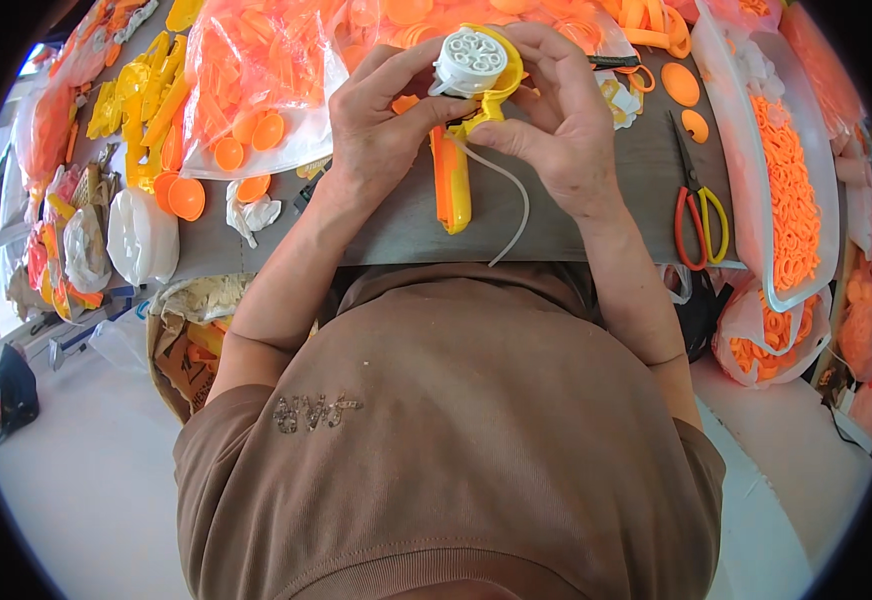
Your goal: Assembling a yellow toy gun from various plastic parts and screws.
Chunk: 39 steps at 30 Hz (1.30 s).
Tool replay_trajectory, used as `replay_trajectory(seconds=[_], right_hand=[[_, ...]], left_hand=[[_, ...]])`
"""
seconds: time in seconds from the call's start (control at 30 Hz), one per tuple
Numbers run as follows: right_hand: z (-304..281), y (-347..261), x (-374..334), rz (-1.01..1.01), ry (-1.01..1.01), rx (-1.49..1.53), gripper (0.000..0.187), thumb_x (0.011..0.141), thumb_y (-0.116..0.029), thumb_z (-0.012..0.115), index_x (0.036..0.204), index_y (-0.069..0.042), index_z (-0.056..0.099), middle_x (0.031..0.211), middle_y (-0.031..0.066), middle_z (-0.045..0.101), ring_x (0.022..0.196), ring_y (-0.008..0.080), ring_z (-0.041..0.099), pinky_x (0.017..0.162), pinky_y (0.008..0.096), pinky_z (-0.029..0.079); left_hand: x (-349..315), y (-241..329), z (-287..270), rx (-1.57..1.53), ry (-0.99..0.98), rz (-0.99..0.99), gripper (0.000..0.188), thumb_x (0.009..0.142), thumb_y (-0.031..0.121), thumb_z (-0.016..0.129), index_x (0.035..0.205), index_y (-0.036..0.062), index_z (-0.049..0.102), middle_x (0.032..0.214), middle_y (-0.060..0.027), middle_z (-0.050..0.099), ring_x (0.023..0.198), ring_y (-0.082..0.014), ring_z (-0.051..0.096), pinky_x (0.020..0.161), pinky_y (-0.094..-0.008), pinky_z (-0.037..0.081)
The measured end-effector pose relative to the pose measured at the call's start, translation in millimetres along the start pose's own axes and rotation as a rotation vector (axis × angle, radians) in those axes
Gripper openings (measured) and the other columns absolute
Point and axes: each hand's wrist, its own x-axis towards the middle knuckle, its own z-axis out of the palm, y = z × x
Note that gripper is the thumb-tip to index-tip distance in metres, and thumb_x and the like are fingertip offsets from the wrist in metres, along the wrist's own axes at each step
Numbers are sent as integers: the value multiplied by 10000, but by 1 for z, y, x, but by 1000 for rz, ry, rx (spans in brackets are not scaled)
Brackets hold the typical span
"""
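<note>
Both my hands hold a toy bubble gun with an orange and yellow handle [451, 185] above the far part of the table. My left hand [376, 135] is closed on its left side, with thumb and fingers at the white round head [474, 58], which has several round openings. The fingers of my right hand [568, 115] wrap the yellow ring-shaped housing [508, 75] around that head, and its thumb presses just below. A thin pale tube [524, 205] hangs from the toy in a curve towards me. Where my fingertips meet the inner parts is partly hidden.
Scissors [694, 190] with red and yellow handles lie at the right. Beyond them stands a clear bin [756, 200] of orange rings. A bag of orange parts [256, 80] and yellow pieces [141, 95] lie at the left, near a white container [144, 235].
</note>
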Motion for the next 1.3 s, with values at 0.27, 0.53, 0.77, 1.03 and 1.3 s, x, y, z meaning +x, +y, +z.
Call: replay_trajectory(seconds=[0.27,0.53,0.77,1.03,1.3], right_hand=[[-8,-12,-17,79,65,-170,713,705,39,719,1313,-30,353,1276,104,467,1179,198,467,984,360,410],[-54,5,-41,278,77,-539,712,726,-86,740,1341,-70,384,1263,109,475,1100,208,521,916,338,444],[-47,19,-46,22,174,-872,683,714,-127,759,1302,-49,420,1161,138,537,994,246,557,830,336,482],[-28,-26,-109,-107,-398,-1116,375,587,-59,706,949,-67,607,1096,130,546,969,321,515,822,394,418],[-9,-23,-127,-318,-247,-894,239,604,-66,714,823,-75,618,1002,122,573,861,297,538,711,367,462]], left_hand=[[7,19,10,226,-87,161,458,664,-5,724,1108,64,634,859,-82,588,742,-191,605,654,-281,500],[22,4,49,487,-292,362,355,663,82,683,1012,76,624,804,-105,508,730,-279,521,682,-382,449],[17,-4,43,533,-258,387,350,707,91,710,1046,54,628,923,-118,573,830,-268,571,731,-349,477],[-37,17,11,458,-190,317,310,714,61,697,1009,6,622,1075,-173,558,964,-347,544,817,-406,452],[-57,3,25,513,-245,273,459,724,77,695,1154,27,543,1240,-191,454,1156,-386,426,952,-431,389]])
